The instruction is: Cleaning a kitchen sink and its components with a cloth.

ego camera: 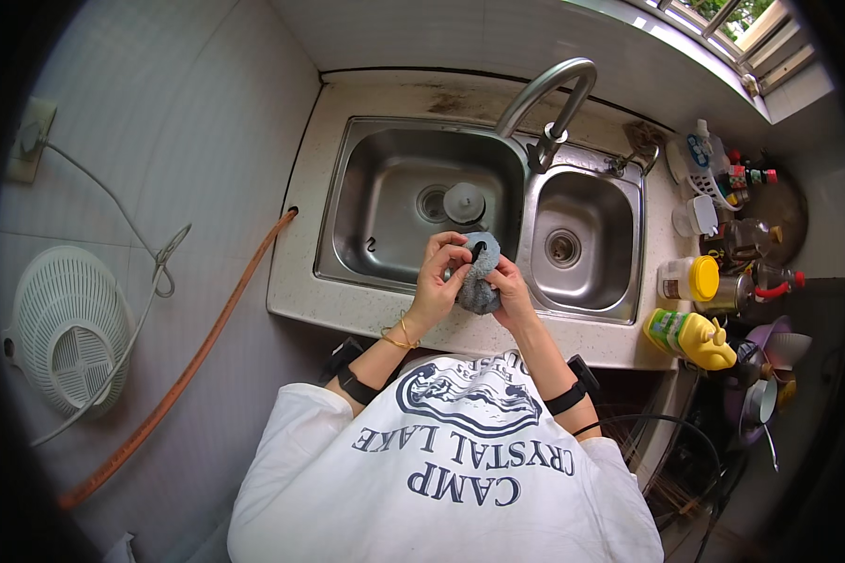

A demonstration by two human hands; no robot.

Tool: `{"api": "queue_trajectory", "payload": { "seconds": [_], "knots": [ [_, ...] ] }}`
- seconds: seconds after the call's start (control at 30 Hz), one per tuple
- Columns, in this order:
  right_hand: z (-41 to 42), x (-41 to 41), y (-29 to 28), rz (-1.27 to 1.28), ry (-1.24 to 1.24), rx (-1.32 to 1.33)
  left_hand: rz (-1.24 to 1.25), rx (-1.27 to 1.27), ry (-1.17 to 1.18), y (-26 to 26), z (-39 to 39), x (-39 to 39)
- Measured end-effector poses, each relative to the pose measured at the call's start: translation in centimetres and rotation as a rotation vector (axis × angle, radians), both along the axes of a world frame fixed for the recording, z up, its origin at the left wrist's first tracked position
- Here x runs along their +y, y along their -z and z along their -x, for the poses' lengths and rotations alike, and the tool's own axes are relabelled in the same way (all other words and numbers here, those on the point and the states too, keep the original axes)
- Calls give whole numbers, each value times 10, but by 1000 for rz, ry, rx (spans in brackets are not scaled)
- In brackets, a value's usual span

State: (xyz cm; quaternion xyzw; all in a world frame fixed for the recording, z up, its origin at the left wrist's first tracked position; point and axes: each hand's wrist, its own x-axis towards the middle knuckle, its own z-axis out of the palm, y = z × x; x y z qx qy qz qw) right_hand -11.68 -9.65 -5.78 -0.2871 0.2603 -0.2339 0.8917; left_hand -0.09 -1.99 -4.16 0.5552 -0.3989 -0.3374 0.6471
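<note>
My left hand (438, 280) and my right hand (512, 292) meet over the front edge of the large steel sink basin (394, 190). Between them is a bunched grey-blue cloth (480, 288), gripped by the fingers of my right hand. A small black curved item (478, 250) lies against the cloth, with my left fingertips closed around its near side; its kind cannot be told. In the basin, beside the drain, sits a round whitish lid-like object (464, 203). A small black hook-shaped piece (371, 244) rests on the basin floor to the left.
A curved faucet (563, 77) rises behind the basins. The smaller basin (584, 232) is at right. Bottles, a yellow-lidded jar (690, 279) and a yellow pump bottle (690, 339) crowd the right counter. An orange hose (204, 352) and a white plastic basket (70, 324) are at left.
</note>
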Motion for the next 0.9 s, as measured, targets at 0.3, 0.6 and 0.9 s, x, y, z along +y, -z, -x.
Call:
{"api": "queue_trajectory", "payload": {
  "seconds": [0.3, 0.6, 0.9],
  "knots": [
    [-6, 0, 1, 222, 142, 58, -91, 325, -27, 2, 0, 5],
    [1, 1, 1, 84, 30, 24, -14, 686, 65, -1, -6, 3],
    [-4, -3, 4, 350, 25, 113, -120, 450, 88, 6, -7, 10]
  ]
}}
